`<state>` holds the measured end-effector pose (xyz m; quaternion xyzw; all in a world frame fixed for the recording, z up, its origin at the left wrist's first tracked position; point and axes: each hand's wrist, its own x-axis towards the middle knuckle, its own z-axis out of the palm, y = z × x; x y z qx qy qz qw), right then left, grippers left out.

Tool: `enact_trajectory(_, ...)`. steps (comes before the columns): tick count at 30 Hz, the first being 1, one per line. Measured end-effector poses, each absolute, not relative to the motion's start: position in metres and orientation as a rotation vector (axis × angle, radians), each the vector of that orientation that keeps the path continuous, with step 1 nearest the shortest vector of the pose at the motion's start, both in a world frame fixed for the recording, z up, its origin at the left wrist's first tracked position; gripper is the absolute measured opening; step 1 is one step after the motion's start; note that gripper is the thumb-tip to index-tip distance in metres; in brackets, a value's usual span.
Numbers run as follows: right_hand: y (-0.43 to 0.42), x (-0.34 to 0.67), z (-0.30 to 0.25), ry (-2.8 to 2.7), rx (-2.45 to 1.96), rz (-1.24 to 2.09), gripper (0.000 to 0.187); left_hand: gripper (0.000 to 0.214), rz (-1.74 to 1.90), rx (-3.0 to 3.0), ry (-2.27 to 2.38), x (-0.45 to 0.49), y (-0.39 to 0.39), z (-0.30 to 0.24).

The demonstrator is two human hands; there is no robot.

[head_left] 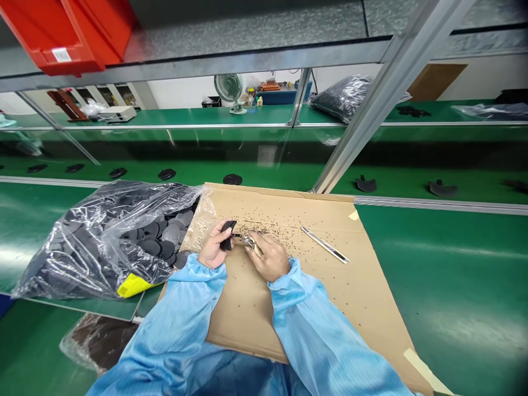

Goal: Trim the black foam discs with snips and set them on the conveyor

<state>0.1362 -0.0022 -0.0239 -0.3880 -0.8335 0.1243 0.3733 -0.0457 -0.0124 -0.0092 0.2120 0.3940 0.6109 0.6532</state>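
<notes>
Between its thumb and fingers, my left hand grips a black plastic part with a thin stub pointing right. My right hand is closed around pale-handled cutting pliers, whose metal jaws meet or nearly meet that stub. Both hands are over a cardboard sheet strewn with small black bits. To the right of my hands, a snap-off utility knife lies flat on the cardboard. A clear plastic bag full of round black parts rests left of my left hand.
Behind the cardboard runs a green belt carrying spaced black parts. A slanted metal post rises at its back edge. A red bin overhangs at upper left. Another bag sits lower left, and green table surface extends right.
</notes>
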Motion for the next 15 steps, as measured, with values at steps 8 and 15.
enact_trajectory(8, 0.0003, 0.1375, -0.0246, -2.206, -1.022, 0.211, 0.039, 0.055, 1.386, 0.465, 0.877, -0.0451, -0.0131, -0.0080)
enact_trajectory(15, 0.0006, 0.1383, -0.0261, -2.220, -1.077, 0.309, 0.046, 0.056, 1.412, 0.463, 0.889, -0.0430, -0.0128, -0.0074)
